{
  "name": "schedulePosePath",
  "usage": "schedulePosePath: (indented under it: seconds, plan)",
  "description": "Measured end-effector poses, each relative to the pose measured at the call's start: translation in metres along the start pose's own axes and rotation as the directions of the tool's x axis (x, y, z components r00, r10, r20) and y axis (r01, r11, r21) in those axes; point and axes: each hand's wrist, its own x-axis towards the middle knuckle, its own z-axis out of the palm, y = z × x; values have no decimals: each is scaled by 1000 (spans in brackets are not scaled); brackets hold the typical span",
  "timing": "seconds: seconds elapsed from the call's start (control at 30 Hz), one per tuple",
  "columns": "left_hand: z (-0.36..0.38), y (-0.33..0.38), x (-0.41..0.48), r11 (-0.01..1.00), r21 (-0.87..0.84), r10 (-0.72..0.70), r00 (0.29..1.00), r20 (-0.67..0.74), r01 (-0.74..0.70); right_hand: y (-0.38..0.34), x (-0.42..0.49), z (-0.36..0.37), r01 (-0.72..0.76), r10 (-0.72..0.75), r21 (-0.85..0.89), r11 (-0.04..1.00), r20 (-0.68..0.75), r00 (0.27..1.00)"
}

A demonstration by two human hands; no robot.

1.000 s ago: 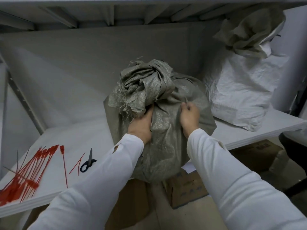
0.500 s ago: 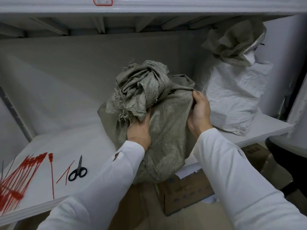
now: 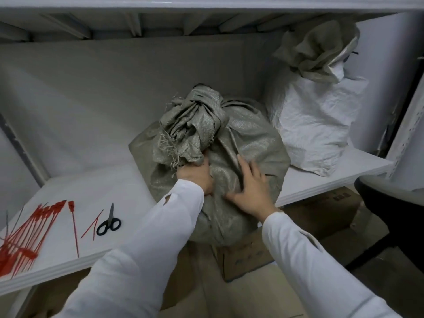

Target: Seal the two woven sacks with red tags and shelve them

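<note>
1. Shelf (image 3: 91,203): unchanged. The grey sack (image 3: 241,145) sits on its front edge at 12 o'clock, bottom overhanging.
2. Grey sack: roughly where it was a second ago. Neck is bunched, with no red tag visible on it, though one may be hidden in the folds.
3. White sack (image 3: 316,125): on the shelf at 2 o'clock, just beside the grey one, untouched.
4. Right hand (image 3: 250,189): was pinching fabric, then on the sack's right flank. Now flat on the front face, fingers spread, holding nothing. Likely a push inward.
5. Left hand (image 3: 195,177): still tucked under the neck. Fingers hidden, can't tell the grip.
6. Tags (image 3: 25,232) at 8 o'clock and scissors (image 3: 109,222) at 7 haven't moved, so sealing probably isn't done.
</note>
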Motion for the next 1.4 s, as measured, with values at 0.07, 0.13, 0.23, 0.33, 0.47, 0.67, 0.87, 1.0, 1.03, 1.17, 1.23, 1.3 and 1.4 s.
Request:
schedulePosePath:
  seconds: [0.07, 0.13, 0.23, 0.33, 0.47, 0.67, 0.87, 1.0, 1.03, 1.17, 1.23, 1.3, 1.4]
  plan:
    - [-3, 1, -15, 999, 44, 31, 999, -12, -30, 3, -10, 8, 51, -48, -22, 998, 136, 990]
    - [-7, 3, -31, 985, 155, 80, 995, -64, -69, 4, -19, 16, 57, -25, -104, 993, 285, 958]
    - [-16, 4, -53, 941, 304, 222, 949, -223, -149, 3, -32, 27, 40, 0, -151, 988, 254, 967]
    - [-16, 0, -68, 920, 331, 317, 891, -324, -207, 5, -37, 29, 40, 0, -179, 983, 219, 976]
    - [-2, -12, -82, 902, 324, 395, 847, -356, -284, 10, -44, 23, -48, 63, -184, 982, 74, 995]
    - [29, -31, -103, 917, 284, 327, 936, -129, -281, 10, -57, 25, -503, 503, -70, 862, -8, 864]
    - [52, -31, -116, 922, 286, 282, 959, -35, -261, 11, -57, 41, -487, 458, -27, 873, 393, 798]
    - [51, -37, -113, 945, 235, 250, 966, -65, -229, -2, -55, 33, -476, 415, 146, 867, 317, 853]
    - [49, -39, -111, 952, 212, 245, 965, -91, -221, -8, -56, 28, -484, 420, 226, 846, 279, 864]
    - [57, -45, -107, 963, 141, 242, 968, -63, -232, -20, -66, 12, -540, 466, 466, 701, 275, 841]
    - [64, -48, -109, 963, 135, 227, 971, 68, -235, -17, -75, 9, -598, 451, 464, 654, 395, 800]
    - [67, -52, -114, 968, 115, 206, 967, 151, -225, -19, -85, 5, -624, 420, 437, 648, 479, 771]
    - [63, -56, -125, 979, 58, 183, 965, 186, -196, -23, -92, -1, -592, 373, 418, 689, 496, 784]
